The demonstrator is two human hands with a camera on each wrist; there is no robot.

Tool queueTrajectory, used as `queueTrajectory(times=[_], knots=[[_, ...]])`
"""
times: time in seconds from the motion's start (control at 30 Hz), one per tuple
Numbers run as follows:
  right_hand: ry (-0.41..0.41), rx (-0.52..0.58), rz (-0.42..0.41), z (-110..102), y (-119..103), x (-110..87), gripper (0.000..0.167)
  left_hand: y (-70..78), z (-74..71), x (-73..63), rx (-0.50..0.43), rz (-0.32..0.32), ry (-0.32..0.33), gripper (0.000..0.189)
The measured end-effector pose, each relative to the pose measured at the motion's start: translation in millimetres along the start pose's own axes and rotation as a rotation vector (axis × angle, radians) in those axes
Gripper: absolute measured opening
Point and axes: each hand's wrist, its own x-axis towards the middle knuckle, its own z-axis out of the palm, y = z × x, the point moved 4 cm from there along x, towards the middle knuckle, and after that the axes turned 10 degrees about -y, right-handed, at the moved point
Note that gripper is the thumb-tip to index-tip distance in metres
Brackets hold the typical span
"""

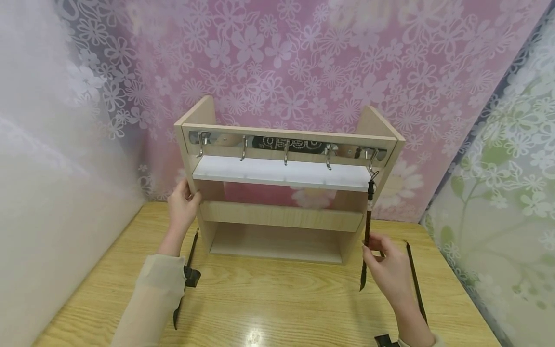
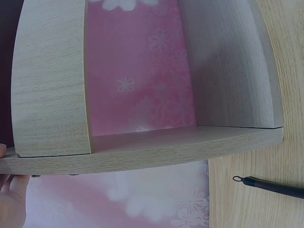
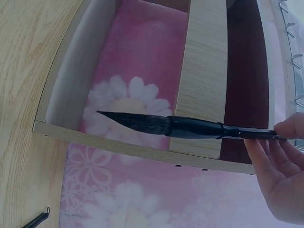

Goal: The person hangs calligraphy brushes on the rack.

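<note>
Left hand point(image 1: 184, 201) stretched out front, thumb and fingers pinching left side of shelf point(image 1: 282, 215). Right hand point(image 1: 387, 264) tips left, thumb and fingers pinching brush point(image 1: 368, 217) low on stick. Brush hangs before shelf's right side, nearly upright, tip down, loop up by end hook point(image 1: 372, 161). Cannot tell if they touch. Table point(image 1: 269, 299) underneath.

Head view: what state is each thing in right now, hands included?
Left hand: gripping the left side of the rack.
Right hand: pinching the held brush.
Held brush: tip down, its loop at the right-end hook; can't tell whether hooked.
Other four hooks: bare.
Rack: upright on the table.
Left brush: lying down, partly hidden.
Right brush: lying down, partly hidden.
</note>
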Motion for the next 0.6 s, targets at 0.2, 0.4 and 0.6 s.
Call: queueTrajectory(times=[0.2,0.4,0.6], knots=[[-0.009,-0.013,0.009,1,1,0.0,0.026,-31.1,-2.3,6.5,0.102,-0.033,0.043,0.041],[-0.011,-0.013,0.043,0,1,0.0,0.025,-26.3,-1.4,3.1,0.089,-0.045,0.028,0.042],[-0.030,-0.017,0.047,-1,1,1.6,0.025,-19.2,-1.5,2.3,0.021,-0.022,0.015,0.044]])
